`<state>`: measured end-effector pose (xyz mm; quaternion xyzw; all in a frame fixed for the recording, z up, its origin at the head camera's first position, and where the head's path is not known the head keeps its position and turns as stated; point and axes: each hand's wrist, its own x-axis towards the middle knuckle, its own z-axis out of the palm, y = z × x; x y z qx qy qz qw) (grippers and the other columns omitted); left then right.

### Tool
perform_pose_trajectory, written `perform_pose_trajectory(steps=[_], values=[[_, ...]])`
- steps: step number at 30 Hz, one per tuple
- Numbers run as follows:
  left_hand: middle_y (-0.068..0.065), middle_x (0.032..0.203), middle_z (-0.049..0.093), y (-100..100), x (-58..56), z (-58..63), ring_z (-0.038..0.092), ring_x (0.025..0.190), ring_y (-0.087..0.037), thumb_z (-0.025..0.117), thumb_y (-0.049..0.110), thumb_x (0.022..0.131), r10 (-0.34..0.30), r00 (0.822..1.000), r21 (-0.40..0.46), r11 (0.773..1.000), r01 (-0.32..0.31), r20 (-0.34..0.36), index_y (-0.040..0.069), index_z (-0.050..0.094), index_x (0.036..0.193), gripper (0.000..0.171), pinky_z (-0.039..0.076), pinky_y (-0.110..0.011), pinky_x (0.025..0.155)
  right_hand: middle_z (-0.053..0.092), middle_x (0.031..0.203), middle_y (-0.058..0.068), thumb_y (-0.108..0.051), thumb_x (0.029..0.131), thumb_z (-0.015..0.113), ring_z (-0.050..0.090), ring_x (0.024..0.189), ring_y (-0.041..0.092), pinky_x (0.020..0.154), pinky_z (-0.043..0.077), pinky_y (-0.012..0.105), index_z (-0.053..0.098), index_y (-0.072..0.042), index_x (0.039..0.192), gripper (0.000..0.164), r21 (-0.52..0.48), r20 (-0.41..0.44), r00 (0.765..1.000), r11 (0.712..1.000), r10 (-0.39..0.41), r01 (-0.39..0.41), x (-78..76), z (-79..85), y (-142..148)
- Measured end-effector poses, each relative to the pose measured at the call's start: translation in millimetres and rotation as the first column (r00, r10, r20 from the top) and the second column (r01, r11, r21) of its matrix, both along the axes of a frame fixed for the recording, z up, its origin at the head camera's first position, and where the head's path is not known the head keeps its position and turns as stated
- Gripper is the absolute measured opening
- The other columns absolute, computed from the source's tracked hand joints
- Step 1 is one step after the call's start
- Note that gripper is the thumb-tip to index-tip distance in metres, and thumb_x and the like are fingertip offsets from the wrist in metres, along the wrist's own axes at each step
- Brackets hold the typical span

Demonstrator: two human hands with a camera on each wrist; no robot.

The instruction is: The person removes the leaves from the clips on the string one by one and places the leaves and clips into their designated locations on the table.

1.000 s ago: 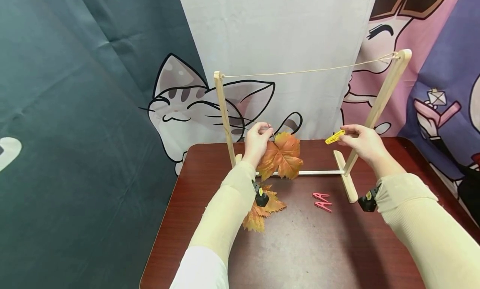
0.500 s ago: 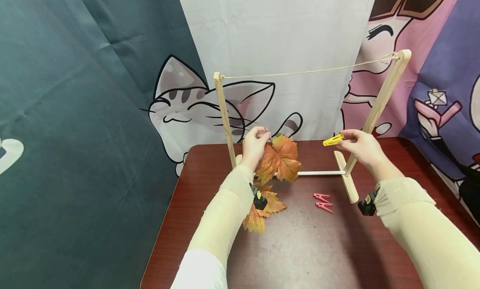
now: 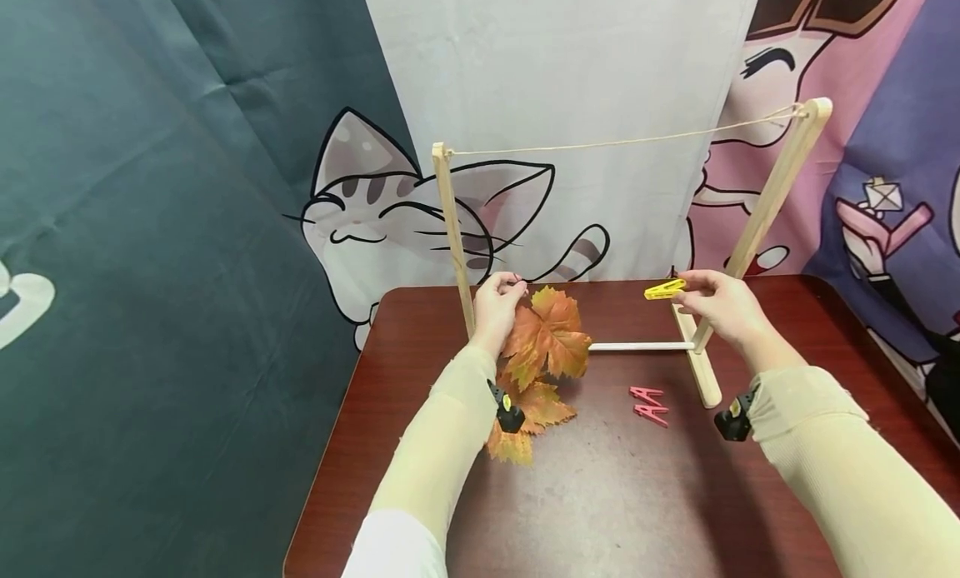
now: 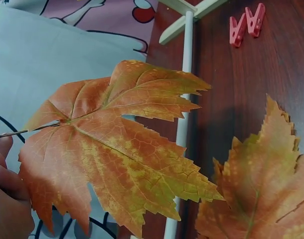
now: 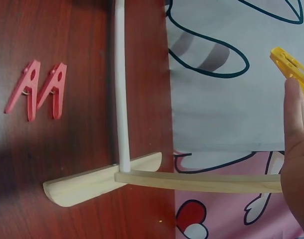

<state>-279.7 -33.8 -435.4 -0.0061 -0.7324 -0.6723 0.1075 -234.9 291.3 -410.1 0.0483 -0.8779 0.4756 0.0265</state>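
My left hand pinches the stem of an orange-and-yellow artificial maple leaf, whose blade spreads to the right of the fingers. In the left wrist view the thin stem runs from the fingertips into the leaf. More such leaves lie on the table below, partly covered by the held one and my wrist. Off to the right, my right hand pinches a yellow clothespin between thumb and fingers, its nose pointing left. The same yellow clothespin shows at the edge of the right wrist view.
A wooden stand has a left post, a right post and a string tied between their tops. A white rod joins them low down. Two pink clothespins lie on the dark red table, before a printed curtain.
My left hand has lowered and shifted slightly left with the maple leaf. The right hand has dropped a little, and the yellow clothespin has turned nearer to level.
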Motion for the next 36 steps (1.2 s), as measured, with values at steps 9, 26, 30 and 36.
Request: perform_pose_trajectory(steps=[9,26,30,36], values=[[-0.005,0.073,0.063,-11,-0.4,-15.2,0.063,0.072,-0.018,0.066,0.003,0.085,0.024,1.0,0.059,0.998,-0.023,-0.017,0.002,0.061,0.087,0.005,0.044,-0.02,0.06,0.061,0.106,0.023,-0.026,0.092,0.061,0.051,0.075,0.002,0.06,0.044,0.016,0.054,0.004,0.124,0.045,0.123,-0.036,0.998,0.991,-0.048,0.052,1.5,-6.4,3],[-0.018,0.084,0.066,-29,8.4,-18.8,0.064,0.081,-0.028,0.066,0.008,0.087,0.098,0.995,0.045,0.994,-0.099,0.028,0.003,0.063,0.093,0.009,0.048,-0.04,0.073,0.061,0.105,0.022,-0.028,0.092,0.06,0.052,0.076,0.003,0.061,0.043,0.014,0.054,0.004,0.124,0.045,0.138,-0.036,0.998,0.989,-0.052,0.056,3.8,-14.8,7],[-0.019,0.084,0.065,-32,8.0,-22.1,0.064,0.073,-0.019,0.066,0.005,0.086,0.109,0.994,0.125,0.986,-0.112,0.031,0.0,0.062,0.092,0.008,0.049,-0.03,0.068,0.06,0.107,0.023,-0.029,0.092,0.06,0.051,0.075,-0.001,0.061,0.043,0.013,0.053,0.004,0.125,0.047,0.116,-0.032,0.998,0.992,-0.054,0.057,4.2,-18.3,7],[-0.005,0.076,0.064,-36,7.9,-22.0,0.061,0.069,-0.009,0.066,0.005,0.086,0.102,0.994,0.17,0.98,-0.106,0.037,0.005,0.062,0.09,0.006,0.038,-0.02,0.047,0.059,0.108,0.021,-0.028,0.092,0.061,0.049,0.076,0.0,0.06,0.042,0.013,0.054,0.003,0.125,0.046,0.105,-0.044,0.997,0.992,-0.071,0.075,5.3,-23.2,6]])
